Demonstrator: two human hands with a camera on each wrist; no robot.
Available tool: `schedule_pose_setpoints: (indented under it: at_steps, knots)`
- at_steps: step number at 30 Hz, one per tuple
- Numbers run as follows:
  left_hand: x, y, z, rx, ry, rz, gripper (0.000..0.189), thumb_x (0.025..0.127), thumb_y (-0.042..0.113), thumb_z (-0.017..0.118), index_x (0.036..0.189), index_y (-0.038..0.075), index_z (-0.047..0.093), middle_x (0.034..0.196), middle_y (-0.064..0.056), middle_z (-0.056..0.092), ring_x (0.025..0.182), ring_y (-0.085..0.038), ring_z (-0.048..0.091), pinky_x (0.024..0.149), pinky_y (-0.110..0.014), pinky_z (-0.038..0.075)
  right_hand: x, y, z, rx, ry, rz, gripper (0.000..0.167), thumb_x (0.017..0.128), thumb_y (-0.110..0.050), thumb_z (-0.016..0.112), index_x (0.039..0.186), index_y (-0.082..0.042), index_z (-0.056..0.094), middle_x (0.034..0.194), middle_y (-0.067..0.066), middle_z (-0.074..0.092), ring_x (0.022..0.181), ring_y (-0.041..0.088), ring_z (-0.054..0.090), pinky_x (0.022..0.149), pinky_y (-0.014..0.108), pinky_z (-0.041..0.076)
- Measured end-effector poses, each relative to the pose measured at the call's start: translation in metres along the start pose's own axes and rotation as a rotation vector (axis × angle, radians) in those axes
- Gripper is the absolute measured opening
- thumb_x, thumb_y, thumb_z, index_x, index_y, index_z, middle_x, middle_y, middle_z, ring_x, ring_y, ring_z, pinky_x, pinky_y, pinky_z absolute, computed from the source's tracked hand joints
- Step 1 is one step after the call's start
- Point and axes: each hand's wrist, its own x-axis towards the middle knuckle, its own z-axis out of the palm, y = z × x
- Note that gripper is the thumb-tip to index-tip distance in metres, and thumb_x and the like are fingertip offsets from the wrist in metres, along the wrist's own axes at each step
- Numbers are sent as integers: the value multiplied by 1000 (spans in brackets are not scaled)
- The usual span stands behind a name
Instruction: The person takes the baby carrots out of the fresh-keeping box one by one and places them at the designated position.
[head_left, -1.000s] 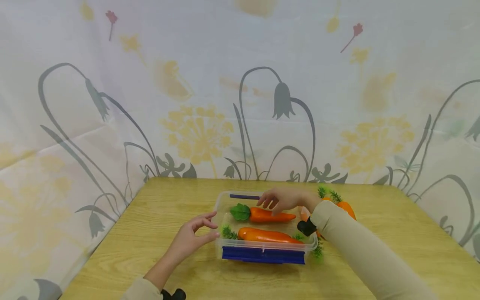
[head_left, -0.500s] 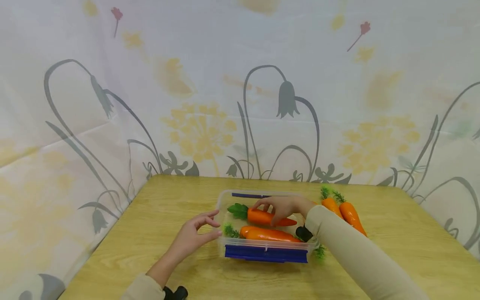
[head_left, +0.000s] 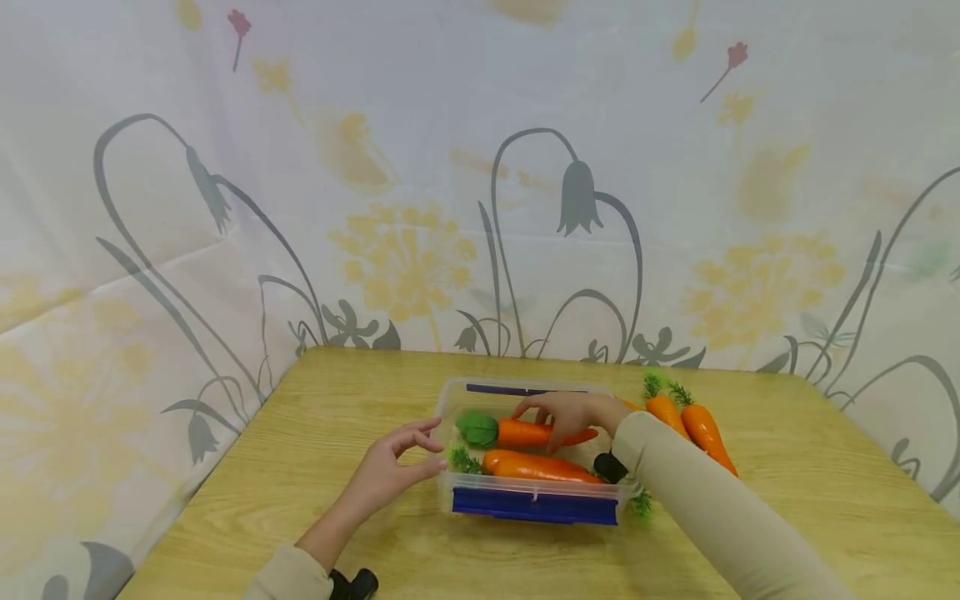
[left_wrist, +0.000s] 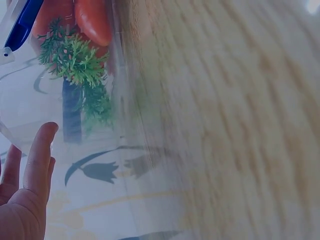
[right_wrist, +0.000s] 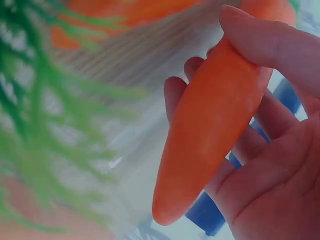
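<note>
My right hand (head_left: 570, 414) reaches into a clear plastic box (head_left: 534, 505) with blue latches and grips an orange toy carrot (head_left: 517, 432) that has a broad green leaf top. In the right wrist view the thumb and curled fingers wrap this carrot (right_wrist: 212, 120), its tapered end pointing out of the hand. Nearer the box's front wall lie other carrots (head_left: 536, 467) with feathery green tops. My left hand (head_left: 386, 471) is at the box's left side, fingers relaxed and holding nothing. From the left wrist, feathery leaves (left_wrist: 80, 62) show through the clear wall near the left fingers (left_wrist: 40, 155).
To the right of the box, two carrots (head_left: 705, 433) with green tops lie on the wood-grain table (head_left: 360, 383). A feathery green top (head_left: 642, 503) shows by the box's front right corner. Behind the table hangs a flower-printed cloth (head_left: 450, 167).
My right hand has lowered from above the leafy carrot and taken hold of it, and the carrot has shifted slightly in the box. The left hand stays nearly in place.
</note>
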Motion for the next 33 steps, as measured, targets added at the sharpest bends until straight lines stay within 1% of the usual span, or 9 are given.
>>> schedule_pose_setpoints:
  at_steps: [3,9,15,19,22,24,26,30,33]
  knots:
    - [0,1,0,0,0,5,19,83,16,72,96,3,68,135,-6,50,129,-29,39,106,-50,27,-2,1,-4,-24,17,-27,64,76,3,73,131,-19,50,115,9,56,109,28,51,82,36,50]
    - [1,-1,1,8,13,-9,17,82,14,73,94,4,68,134,-6,51,128,-29,39,105,-51,28,-11,0,-12,-9,41,-122,67,77,9,68,137,-13,44,117,15,52,106,29,53,76,31,51]
    - [0,0,2,6,19,-9,14,81,15,73,92,6,69,134,-6,51,127,-29,41,105,-52,28,-25,-6,-19,65,53,-134,64,82,9,62,138,-13,42,115,13,50,99,26,51,72,31,50]
    - [0,0,2,16,23,4,16,82,17,73,93,7,69,134,-6,51,127,-30,41,104,-53,29,-35,-8,-25,93,72,-156,63,82,9,61,138,-12,40,114,15,51,92,26,53,70,33,50]
    - [1,0,2,21,21,10,20,81,20,73,94,5,69,134,-7,51,127,-30,40,104,-52,29,-42,-6,-28,85,101,-144,65,82,8,63,139,-14,40,117,16,50,98,28,53,76,36,50]
    - [1,0,2,8,19,-3,22,81,21,74,95,5,69,134,-5,51,128,-29,39,105,-52,27,-47,-5,-29,74,127,-129,66,81,7,64,139,-16,40,119,16,50,104,29,53,81,38,50]
    - [1,0,2,5,17,-14,24,80,23,74,95,5,68,134,-4,51,129,-29,38,105,-51,27,-51,-3,-31,75,151,-118,67,81,6,66,139,-16,40,118,15,50,104,28,54,82,37,50]
    - [1,-1,2,11,38,-38,21,80,20,75,94,6,69,133,0,52,129,-28,38,106,-50,26,-60,-2,-33,85,201,-127,68,81,0,69,140,-15,39,111,12,52,95,24,58,76,35,51]
    - [1,-1,4,14,35,-29,17,81,16,73,93,5,69,134,-3,51,129,-29,38,106,-50,26,-72,0,-33,73,245,-138,69,81,-5,72,140,-15,39,109,10,53,92,22,58,77,34,51]
